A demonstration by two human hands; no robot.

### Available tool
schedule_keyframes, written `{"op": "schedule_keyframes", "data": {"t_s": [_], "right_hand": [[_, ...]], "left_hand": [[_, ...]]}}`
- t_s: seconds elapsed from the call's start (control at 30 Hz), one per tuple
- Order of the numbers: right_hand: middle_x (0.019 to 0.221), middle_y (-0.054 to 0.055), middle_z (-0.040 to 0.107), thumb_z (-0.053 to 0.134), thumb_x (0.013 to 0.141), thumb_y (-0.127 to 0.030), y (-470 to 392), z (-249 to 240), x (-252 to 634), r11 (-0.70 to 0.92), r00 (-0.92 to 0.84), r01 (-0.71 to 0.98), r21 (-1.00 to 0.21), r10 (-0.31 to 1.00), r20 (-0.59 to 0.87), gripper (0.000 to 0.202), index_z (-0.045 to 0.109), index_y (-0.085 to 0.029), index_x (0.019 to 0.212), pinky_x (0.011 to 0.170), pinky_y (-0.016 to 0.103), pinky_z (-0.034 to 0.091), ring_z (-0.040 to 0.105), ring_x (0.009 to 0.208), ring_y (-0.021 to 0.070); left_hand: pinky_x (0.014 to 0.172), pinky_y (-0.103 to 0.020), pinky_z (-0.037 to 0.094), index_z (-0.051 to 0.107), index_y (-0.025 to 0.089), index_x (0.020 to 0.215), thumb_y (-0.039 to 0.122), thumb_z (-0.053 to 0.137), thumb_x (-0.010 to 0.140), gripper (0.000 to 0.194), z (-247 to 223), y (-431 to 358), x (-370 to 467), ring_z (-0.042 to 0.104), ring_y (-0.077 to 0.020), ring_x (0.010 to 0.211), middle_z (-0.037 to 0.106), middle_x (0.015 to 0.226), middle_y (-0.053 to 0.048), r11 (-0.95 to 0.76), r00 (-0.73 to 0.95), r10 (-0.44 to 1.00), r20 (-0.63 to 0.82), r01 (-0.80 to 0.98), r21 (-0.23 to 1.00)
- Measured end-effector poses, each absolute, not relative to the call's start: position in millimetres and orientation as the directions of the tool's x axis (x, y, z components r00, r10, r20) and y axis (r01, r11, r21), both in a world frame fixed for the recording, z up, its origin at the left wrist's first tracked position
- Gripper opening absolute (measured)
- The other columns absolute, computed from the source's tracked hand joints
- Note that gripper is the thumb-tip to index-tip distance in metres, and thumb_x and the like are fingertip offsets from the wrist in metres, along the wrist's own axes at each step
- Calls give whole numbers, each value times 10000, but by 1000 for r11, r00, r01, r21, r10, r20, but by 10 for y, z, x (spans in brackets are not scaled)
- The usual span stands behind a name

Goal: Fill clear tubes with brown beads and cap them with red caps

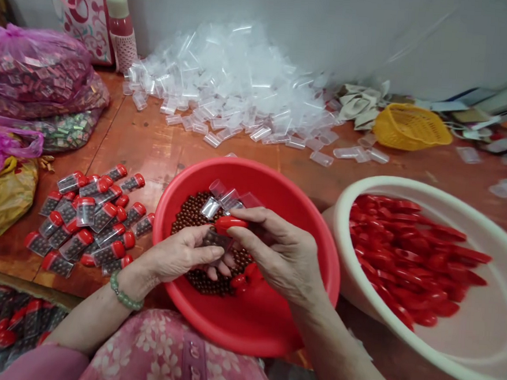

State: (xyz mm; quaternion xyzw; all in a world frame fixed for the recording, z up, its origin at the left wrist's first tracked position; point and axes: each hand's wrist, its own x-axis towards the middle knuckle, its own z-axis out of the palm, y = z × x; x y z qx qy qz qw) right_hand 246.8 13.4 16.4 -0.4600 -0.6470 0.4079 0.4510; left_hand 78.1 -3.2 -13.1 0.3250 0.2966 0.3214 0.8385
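Over the red basin (243, 342), my left hand (188, 252) grips a clear plastic container (215, 239) with dark brown balls inside. My right hand (281, 250) pinches a red cap (230, 224) at the container's upper end; whether the cap is fully seated I cannot tell. In the basin below lie many small brown balls (191, 212), several clear empty containers (231, 199) and some loose red caps (247, 279). My fingers partly hide the container.
Filled red-capped containers (93, 219) lie left of the basin. A white basin (492, 340) at right holds red caps (409, 259). Behind are a heap of clear containers (239, 85), a yellow basket (409, 128), a bottle (119, 27) and pink bags (35, 76). More filled containers (14, 324) sit lower left.
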Motion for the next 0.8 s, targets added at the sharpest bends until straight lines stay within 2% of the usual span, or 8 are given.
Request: {"op": "schedule_keyframes", "data": {"t_s": [0.1,0.23,0.37,0.57,0.8], "right_hand": [[809,25,715,686,796,-235,167,139,2430,254,-187,271,-928,960,208,125,690,-185,910,608,246,550,660,657,122],[814,17,721,693,796,-280,170,121,2436,191,-177,237,-952,973,151,143,692,-210,920,607,258,561,680,684,138],[819,12,725,691,791,-250,165,116,2430,204,-155,254,-945,973,169,126,698,-217,913,632,258,556,676,698,136],[824,9,716,680,809,-212,155,88,2473,306,-211,336,-890,946,246,114,699,-218,921,696,268,542,660,730,133],[848,19,717,680,823,-242,132,99,2672,282,-200,403,-871,955,217,119,704,-227,939,695,280,542,657,755,147]], "left_hand": [[576,-194,466,576,115,916,482,746,718,450,-121,-31,778,596,-87,652,626,779,-32,572,602,737,-308,-311,759],[593,-214,460,563,120,915,508,730,718,467,-104,-30,781,593,-96,673,619,800,-37,574,608,720,-333,-254,779],[599,-217,454,557,126,925,505,726,719,463,-100,-30,784,587,-94,672,611,803,-33,577,604,724,-334,-265,773],[614,-228,448,558,123,942,484,717,744,441,-101,-28,782,578,-94,673,608,812,-33,573,595,734,-327,-284,769],[608,-216,431,549,112,897,443,699,770,385,-98,-19,782,558,-73,649,600,800,-28,555,567,757,-324,-298,776]]}}
